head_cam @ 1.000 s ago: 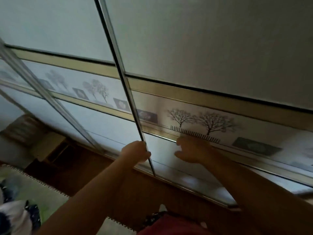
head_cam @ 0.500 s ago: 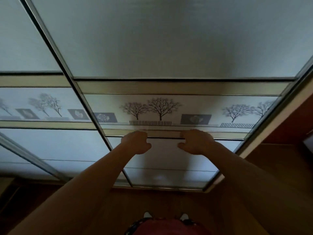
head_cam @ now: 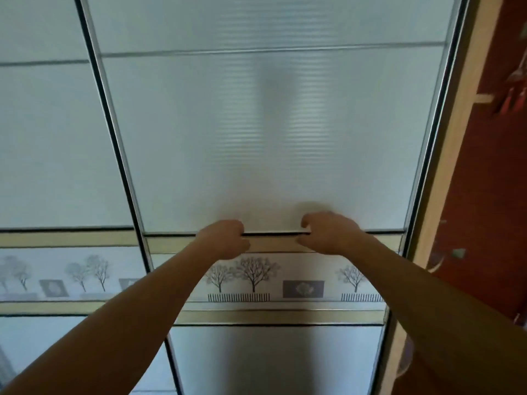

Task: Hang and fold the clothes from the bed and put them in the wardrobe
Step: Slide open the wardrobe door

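A person stands close before the frosted front of a wardrobe point(head_cam: 182, 315), both bare arms stretched out to it. At far left the neighbouring door point(head_cam: 54, 143) lies behind a dark upright frame point(head_cam: 119, 155), which suggests the panels ride on separate tracks. The left hand point(head_cam: 225, 239) is set on the crossbar point(head_cam: 273, 234) of the sliding door point(head_cam: 285, 132). Its grip is closed, fingers curled tight with their tips hooked on the bar's dark lip and nothing else held. The right hand point(head_cam: 328, 233) sits just beside it on the same bar, its grip likewise curled onto the lip. The smooth panel offers no handle in view, so the ledge is probably the only purchase, and two hands side by side should pull the door evenly along its track. Below the hands runs a tree-printed band point(head_cam: 256, 277). At right the door's edge meets a wooden side post point(head_cam: 453, 166), with a red-brown wall point(head_cam: 490, 212) and a blurred red hanging ornament point(head_cam: 513, 95) beyond. The clothes are out of sight. The wardrobe's inside is hidden, so the hanging and folding appear not yet under way here.
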Available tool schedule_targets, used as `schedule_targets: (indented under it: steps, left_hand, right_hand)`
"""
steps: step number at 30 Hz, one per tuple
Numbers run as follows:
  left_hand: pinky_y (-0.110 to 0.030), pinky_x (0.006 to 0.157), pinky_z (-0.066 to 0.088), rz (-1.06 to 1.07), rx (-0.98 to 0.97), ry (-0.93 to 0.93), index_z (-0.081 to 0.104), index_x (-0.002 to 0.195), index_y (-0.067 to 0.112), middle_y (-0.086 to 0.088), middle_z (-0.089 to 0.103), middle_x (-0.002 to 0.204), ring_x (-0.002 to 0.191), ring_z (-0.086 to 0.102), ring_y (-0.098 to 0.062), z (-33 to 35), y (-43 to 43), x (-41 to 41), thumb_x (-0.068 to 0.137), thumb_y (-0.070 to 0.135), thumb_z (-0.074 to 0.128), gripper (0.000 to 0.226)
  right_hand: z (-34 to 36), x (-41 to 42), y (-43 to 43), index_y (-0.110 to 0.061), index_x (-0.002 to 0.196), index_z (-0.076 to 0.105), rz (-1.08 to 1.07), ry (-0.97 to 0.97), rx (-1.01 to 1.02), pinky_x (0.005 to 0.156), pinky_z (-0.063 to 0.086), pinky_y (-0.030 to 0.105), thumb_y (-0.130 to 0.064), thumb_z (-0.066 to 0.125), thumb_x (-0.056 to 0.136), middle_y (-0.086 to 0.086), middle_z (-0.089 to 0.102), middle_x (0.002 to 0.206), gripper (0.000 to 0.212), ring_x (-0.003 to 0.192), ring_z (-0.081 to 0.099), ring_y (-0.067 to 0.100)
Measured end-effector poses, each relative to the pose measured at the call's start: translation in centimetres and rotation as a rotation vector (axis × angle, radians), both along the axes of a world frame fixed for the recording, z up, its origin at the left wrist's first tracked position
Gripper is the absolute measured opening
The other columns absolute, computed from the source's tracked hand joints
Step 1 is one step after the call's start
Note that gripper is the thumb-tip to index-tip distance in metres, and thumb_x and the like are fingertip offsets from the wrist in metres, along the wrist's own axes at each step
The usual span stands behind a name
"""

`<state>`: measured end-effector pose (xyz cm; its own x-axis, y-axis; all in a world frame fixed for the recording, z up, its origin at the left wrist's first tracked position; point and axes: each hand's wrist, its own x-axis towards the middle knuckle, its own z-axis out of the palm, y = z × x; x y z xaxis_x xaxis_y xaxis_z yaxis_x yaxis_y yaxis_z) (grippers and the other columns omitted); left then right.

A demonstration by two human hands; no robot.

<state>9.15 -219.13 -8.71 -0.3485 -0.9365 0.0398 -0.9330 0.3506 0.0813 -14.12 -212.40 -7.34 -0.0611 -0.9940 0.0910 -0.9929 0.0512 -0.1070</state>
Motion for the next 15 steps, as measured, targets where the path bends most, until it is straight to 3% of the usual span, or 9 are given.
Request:
schedule_targets:
  steps: [7, 12, 15]
  left_hand:
    - [-0.044, 0.112, 0.038, -0.007, -0.264, 0.102, 0.047, 0.145, 0.022, -0.003, 0.048, 0.149, 0.136, 0.045, -0.025, 14.4, 0.7, -0.6, 0.095, 0.045, 0.053, 0.055]
    - [-0.043, 0.109, 0.041, -0.032, -0.314, 0.068, 0.050, 0.141, 0.024, -0.001, 0.051, 0.146, 0.133, 0.048, -0.023, 15.2, 0.8, -2.0, 0.093, 0.045, 0.054, 0.053]
    - [-0.042, 0.106, 0.044, -0.062, -0.385, 0.088, 0.052, 0.139, 0.026, 0.000, 0.053, 0.143, 0.131, 0.049, -0.023, 16.0, 0.6, -3.6, 0.092, 0.044, 0.054, 0.050]
  right_hand:
    - [12.9, -1.1, 1.3, -0.032, 0.136, 0.052, -0.028, 0.034, -0.282, 0.098, 0.048, 0.043, -0.059, 0.052, 0.091, -0.001, 0.058, 0.135, 0.053, 0.122, 0.055, 0.025]
    - [12.8, -1.5, 1.2, -0.030, 0.135, 0.053, -0.026, 0.050, -0.305, 0.096, 0.049, 0.043, -0.059, 0.052, 0.091, 0.000, 0.059, 0.133, 0.052, 0.120, 0.056, 0.025]
    - [11.5, -2.5, 0.4, -0.027, 0.138, 0.051, -0.048, 0.086, -0.377, 0.099, 0.047, 0.047, -0.056, 0.052, 0.093, 0.007, 0.047, 0.143, 0.053, 0.131, 0.044, 0.030]
